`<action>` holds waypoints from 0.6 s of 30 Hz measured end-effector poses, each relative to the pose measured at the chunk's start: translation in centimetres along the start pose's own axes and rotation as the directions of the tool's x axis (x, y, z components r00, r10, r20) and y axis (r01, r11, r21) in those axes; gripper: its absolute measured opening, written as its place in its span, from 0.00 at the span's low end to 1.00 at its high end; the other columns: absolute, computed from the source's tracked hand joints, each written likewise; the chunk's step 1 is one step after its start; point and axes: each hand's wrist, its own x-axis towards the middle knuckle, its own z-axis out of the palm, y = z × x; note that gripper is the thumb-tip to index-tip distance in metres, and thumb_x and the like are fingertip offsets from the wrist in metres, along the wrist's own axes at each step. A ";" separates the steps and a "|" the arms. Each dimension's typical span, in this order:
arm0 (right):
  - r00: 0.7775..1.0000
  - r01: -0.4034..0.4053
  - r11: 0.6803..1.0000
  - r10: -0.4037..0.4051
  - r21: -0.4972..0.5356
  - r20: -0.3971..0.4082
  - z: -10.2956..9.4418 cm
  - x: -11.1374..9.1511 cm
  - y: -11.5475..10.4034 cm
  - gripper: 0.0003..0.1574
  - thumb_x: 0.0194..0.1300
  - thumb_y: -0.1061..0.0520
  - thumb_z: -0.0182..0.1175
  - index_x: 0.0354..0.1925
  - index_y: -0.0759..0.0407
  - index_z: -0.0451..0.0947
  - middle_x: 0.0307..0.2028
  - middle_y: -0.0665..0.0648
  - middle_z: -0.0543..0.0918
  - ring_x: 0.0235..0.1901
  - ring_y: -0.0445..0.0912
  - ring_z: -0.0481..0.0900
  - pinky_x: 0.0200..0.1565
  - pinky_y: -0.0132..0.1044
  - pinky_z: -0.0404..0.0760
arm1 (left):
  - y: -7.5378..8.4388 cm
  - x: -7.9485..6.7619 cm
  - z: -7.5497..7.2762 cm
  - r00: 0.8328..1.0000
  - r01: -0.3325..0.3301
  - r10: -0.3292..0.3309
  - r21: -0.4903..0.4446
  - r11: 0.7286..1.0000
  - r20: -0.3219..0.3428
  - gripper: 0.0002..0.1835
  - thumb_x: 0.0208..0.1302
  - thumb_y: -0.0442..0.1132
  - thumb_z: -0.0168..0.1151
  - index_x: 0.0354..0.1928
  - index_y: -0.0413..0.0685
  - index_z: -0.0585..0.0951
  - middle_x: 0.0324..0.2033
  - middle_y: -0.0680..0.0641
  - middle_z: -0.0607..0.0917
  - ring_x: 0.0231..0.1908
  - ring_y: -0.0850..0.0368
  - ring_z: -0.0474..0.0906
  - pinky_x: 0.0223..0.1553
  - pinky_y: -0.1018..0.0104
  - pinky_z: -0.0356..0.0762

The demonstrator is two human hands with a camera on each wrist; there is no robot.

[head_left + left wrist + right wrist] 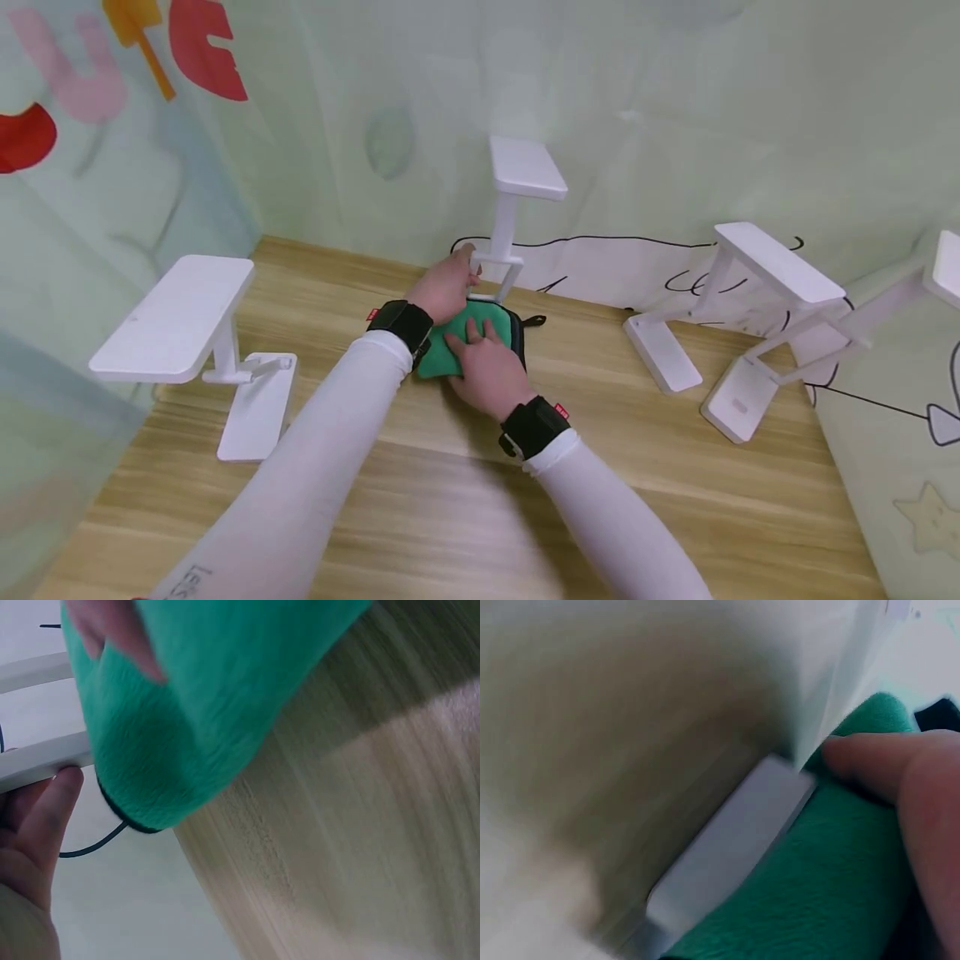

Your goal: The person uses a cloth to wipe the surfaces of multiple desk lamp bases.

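My left hand [444, 287] grips the lower arm frame of a white folding stand [528, 167] near the wall. In the left wrist view its thumb presses along a white bar [45, 760]. Just in front lies a fuzzy green cleaning pad [437, 358] with black edging and a black loop [535, 321]. My right hand [491, 375] rests on the pad with its fingers spread. From the right wrist, a white base [727, 844] shows partly covered by the green pad [802, 900]. The rest of that base is hidden.
One white stand [258, 408] stands at the left on the wooden table [420, 517]. Two more, a white stand [663, 354] and another white stand [738, 404], are at the right. A printed cloth backdrop [637, 108] closes off the back and sides.
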 end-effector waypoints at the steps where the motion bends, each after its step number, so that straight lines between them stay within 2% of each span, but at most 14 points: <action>1: 1.000 -0.009 1.000 0.008 0.018 0.009 -0.1 0.2 0.2 0.35 0.64 0.49 0.63 0.68 0.52 0.70 0.64 0.71 0.70 0.64 0.68 0.63 0.62 0.55 0.70 | -0.1 0.0 0.0 1.000 0.001 -0.001 -0.010 1.000 0.001 0.25 0.69 0.21 0.46 0.67 0.32 0.58 0.49 0.43 0.77 0.49 0.56 0.77 0.52 0.63 0.76; 4: 0.999 -0.041 0.997 0.039 0.066 0.033 -0.4 0.8 0.7 0.36 0.62 0.54 0.64 0.69 0.49 0.70 0.67 0.69 0.68 0.65 0.68 0.60 0.62 0.57 0.70 | -0.2 0.1 -0.3 1.000 -0.007 0.007 -0.003 1.000 -0.016 0.26 0.69 0.20 0.46 0.67 0.31 0.57 0.49 0.42 0.76 0.50 0.56 0.76 0.53 0.63 0.75; 8: 0.996 -0.055 0.994 0.049 0.099 0.070 -0.6 1.2 1.1 0.38 0.60 0.56 0.64 0.69 0.49 0.70 0.68 0.68 0.66 0.66 0.67 0.58 0.64 0.56 0.67 | -0.4 0.2 -0.6 1.000 -0.010 0.010 0.004 1.000 -0.017 0.25 0.68 0.19 0.46 0.66 0.31 0.58 0.50 0.41 0.76 0.50 0.54 0.76 0.53 0.62 0.75; 13: 0.996 -0.042 0.993 0.034 0.109 0.079 -0.8 0.9 1.6 0.38 0.59 0.57 0.66 0.68 0.48 0.72 0.68 0.67 0.67 0.67 0.66 0.58 0.61 0.55 0.72 | -0.5 0.2 -0.3 1.000 0.009 -0.009 -0.024 1.000 -0.001 0.25 0.69 0.20 0.46 0.66 0.33 0.58 0.51 0.42 0.75 0.52 0.56 0.76 0.54 0.62 0.75; 18: 0.995 -0.049 0.983 0.032 0.178 0.093 -1.0 0.4 2.6 0.38 0.61 0.57 0.66 0.69 0.48 0.70 0.69 0.67 0.64 0.68 0.65 0.55 0.58 0.57 0.74 | -0.5 0.4 -0.3 1.000 -0.009 0.009 0.014 1.000 -0.001 0.27 0.70 0.21 0.46 0.68 0.31 0.56 0.52 0.41 0.76 0.52 0.55 0.76 0.54 0.62 0.75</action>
